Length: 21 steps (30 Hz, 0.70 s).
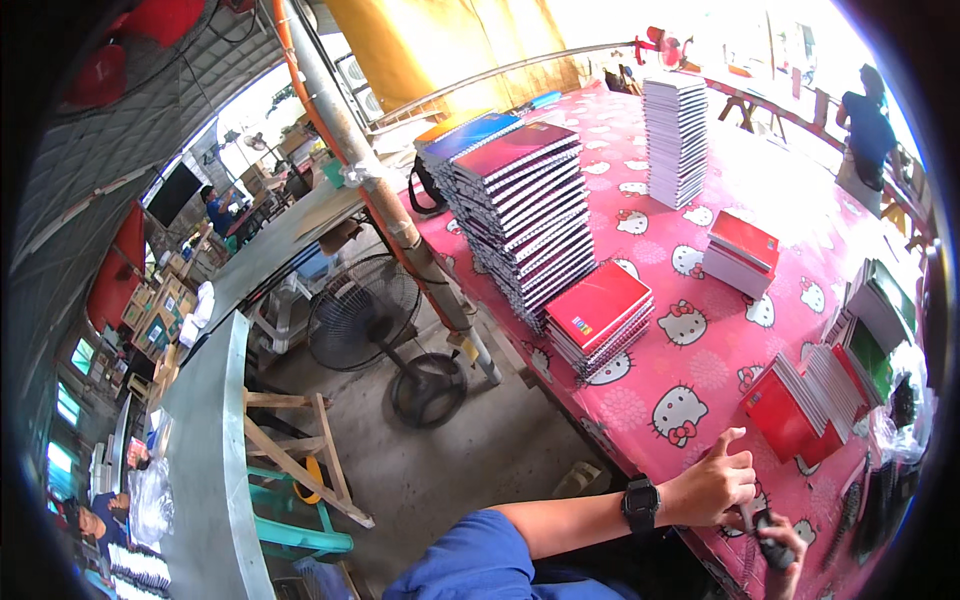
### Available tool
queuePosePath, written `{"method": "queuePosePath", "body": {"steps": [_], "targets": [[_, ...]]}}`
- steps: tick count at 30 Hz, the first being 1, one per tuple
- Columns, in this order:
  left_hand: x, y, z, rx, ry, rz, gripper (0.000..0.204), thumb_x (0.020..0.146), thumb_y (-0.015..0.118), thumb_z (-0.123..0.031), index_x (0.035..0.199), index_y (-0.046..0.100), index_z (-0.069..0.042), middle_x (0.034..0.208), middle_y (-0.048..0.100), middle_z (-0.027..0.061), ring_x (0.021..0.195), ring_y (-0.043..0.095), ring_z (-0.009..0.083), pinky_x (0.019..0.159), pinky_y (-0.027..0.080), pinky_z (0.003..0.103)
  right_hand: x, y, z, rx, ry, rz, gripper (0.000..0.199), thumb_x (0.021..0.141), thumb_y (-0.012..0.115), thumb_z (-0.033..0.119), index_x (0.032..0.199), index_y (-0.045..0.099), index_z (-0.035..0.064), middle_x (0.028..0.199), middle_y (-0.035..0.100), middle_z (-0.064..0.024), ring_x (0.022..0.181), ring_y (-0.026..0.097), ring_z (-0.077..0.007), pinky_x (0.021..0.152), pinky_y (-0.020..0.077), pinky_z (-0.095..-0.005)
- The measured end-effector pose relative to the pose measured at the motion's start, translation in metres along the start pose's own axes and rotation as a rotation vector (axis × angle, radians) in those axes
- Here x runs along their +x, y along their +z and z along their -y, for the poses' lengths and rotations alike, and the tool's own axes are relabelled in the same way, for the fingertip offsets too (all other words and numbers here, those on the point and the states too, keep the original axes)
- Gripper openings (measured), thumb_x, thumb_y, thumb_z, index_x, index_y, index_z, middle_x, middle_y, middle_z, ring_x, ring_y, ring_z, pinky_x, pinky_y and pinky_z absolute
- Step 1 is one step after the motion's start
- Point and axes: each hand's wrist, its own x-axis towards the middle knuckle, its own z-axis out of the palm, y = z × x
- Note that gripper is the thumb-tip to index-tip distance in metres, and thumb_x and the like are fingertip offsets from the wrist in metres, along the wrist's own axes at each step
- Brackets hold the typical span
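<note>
Resting at the near edge of the table (690, 300), the left hand (712, 487) lies loosely curled on the pink patterned cloth, thumb raised, its grip closed on nothing that can be seen. The right hand (785, 545), only partly in view at the lower rim, grasps a small dark object (768, 530); what kind of object it is cannot be told. That object lies just right of and below the left hand, touching or nearly touching its fingers, with its long axis slanting from upper left to lower right. A red notebook stack (790, 415) stands fanned just beyond both hands, the left hand being nearer. Farther off, a low red-covered pile (600, 315) sits before a tall spiral-bound stack (520, 205). A black wristwatch (640, 503) marks the left wrist.
</note>
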Motion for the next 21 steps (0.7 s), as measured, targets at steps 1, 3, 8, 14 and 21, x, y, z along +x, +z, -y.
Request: {"method": "queuePosePath", "body": {"steps": [1, 3, 8, 14, 21], "targets": [[-0.001, -0.002, 0.000, -0.021, 0.007, 0.003, 0.024, 0.061, 0.077, -0.026, 0.071, 0.059, -0.013, 0.077, 0.055, -0.0016, 0.091, 0.055, 0.0171, 0.110, 0.017, 0.056, 0.006, 0.002, 0.006, -0.247, 0.046, -0.025, 0.023, 0.090, 0.054, 0.004, 0.107, 0.066, -0.0041, 0.122, 0.058, -0.0134, 0.111, 0.056, -0.0247, 0.094, 0.0459, -0.0323], [-0.004, -0.004, -0.001, -0.039, 0.006, -0.035, 0.024, 0.060, 0.077, -0.026, 0.067, 0.058, -0.013, 0.075, 0.054, -0.0020, 0.086, 0.055, 0.0163, 0.109, 0.019, 0.056, 0.016, 0.001, 0.008, -0.511, -0.106, -0.008, 0.023, 0.088, 0.055, 0.000, 0.108, 0.065, -0.0050, 0.121, 0.059, -0.0134, 0.110, 0.056, -0.0227, 0.091, 0.0476, -0.0294], [-0.007, -0.003, 0.000, -0.050, 0.028, -0.059, 0.026, 0.058, 0.079, -0.025, 0.071, 0.059, -0.013, 0.073, 0.054, -0.0020, 0.086, 0.055, 0.0163, 0.109, 0.021, 0.053, 0.012, 0.004, 0.000, -0.257, 0.037, 0.012, 0.059, 0.083, 0.058, 0.053, 0.106, 0.060, -0.0021, 0.115, 0.057, -0.0178, 0.110, 0.053, -0.0277, 0.096, 0.0393, -0.0367], [-0.006, -0.007, -0.001, -0.115, -0.022, -0.020, 0.058, 0.062, 0.083, -0.026, 0.111, 0.055, -0.012, 0.080, 0.055, -0.0012, 0.085, 0.057, 0.0167, 0.109, 0.020, 0.050, 0.017, 0.009, 0.009, -0.221, -0.134, 0.067, 0.059, 0.080, 0.059, 0.053, 0.104, 0.063, -0.0015, 0.113, 0.058, -0.0196, 0.107, 0.054, -0.0321, 0.092, 0.0426, -0.0408], [0.001, -0.019, 0.000, -0.023, -0.022, 0.034, 0.063, 0.068, 0.079, -0.027, 0.124, 0.053, -0.013, 0.087, 0.060, -0.0005, 0.087, 0.060, 0.0143, 0.103, 0.027, 0.048, 0.044, 0.023, 0.026, -0.379, -0.030, 0.085, 0.067, 0.072, 0.066, 0.060, 0.103, 0.069, 0.0007, 0.112, 0.064, -0.0170, 0.108, 0.058, -0.0291, 0.094, 0.0418, -0.0405]]}}
